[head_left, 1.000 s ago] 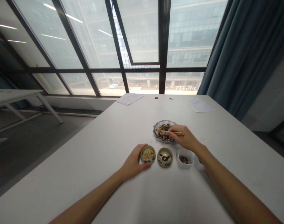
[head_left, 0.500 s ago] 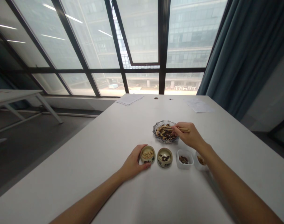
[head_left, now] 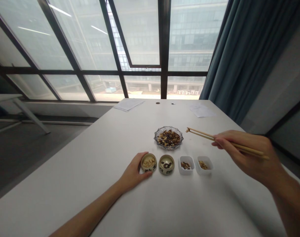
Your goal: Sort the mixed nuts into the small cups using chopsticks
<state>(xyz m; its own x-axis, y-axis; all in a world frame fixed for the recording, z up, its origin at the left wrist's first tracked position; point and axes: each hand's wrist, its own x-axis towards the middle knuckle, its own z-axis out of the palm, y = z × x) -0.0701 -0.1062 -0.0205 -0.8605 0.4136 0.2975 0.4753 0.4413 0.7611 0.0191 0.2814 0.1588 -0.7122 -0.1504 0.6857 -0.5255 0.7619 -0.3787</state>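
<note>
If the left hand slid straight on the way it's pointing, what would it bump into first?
The leftmost little pot: the left hand is curled around it, touching. Beyond that, perhaps the glass bowl, but one view makes the exact line hard to tell.

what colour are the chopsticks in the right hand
The chopsticks are light yellowish tan, best seen in the head view.
</note>
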